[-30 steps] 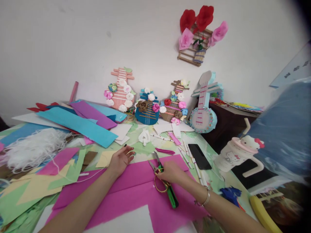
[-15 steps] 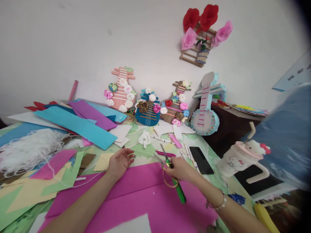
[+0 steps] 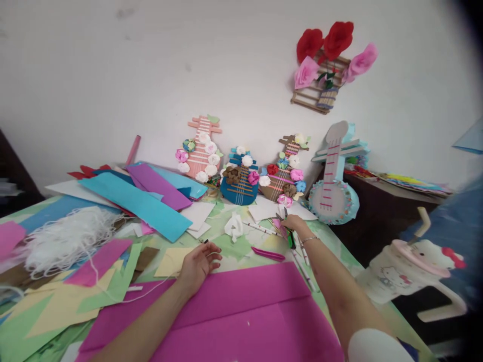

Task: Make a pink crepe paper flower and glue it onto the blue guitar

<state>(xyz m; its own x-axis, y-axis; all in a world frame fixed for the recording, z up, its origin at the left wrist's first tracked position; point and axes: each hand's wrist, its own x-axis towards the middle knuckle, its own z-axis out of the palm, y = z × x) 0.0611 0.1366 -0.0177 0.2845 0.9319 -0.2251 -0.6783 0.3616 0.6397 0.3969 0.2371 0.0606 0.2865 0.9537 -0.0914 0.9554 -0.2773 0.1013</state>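
My left hand (image 3: 199, 265) rests palm-up at the upper edge of a large magenta sheet (image 3: 241, 291), its fingers loosely curled and apart, holding nothing. Stretched toward the back of the table, my right hand (image 3: 296, 224) has its fingers closed around green-handled scissors (image 3: 291, 239). The blades point left, and the fingers hide part of the handles. Below that hand are white pens with dark marks (image 3: 303, 271). A narrow folded magenta strip (image 3: 267, 254) lies between the hands, beside a crumpled white piece (image 3: 234, 226).
White string (image 3: 71, 234), paper scraps (image 3: 56, 306) and a long blue sheet (image 3: 136, 203) cover the left side. Decorated lute-shaped crafts (image 3: 239, 183) lean against the wall. At right stands a lidded cup (image 3: 400, 274) with a straw. A paper-flower piece (image 3: 320, 75) hangs above.
My right hand has moved forward with the scissors, from over the magenta sheet to the pens at the back. My left hand has hardly moved. The view has shifted, and the phone no longer shows.
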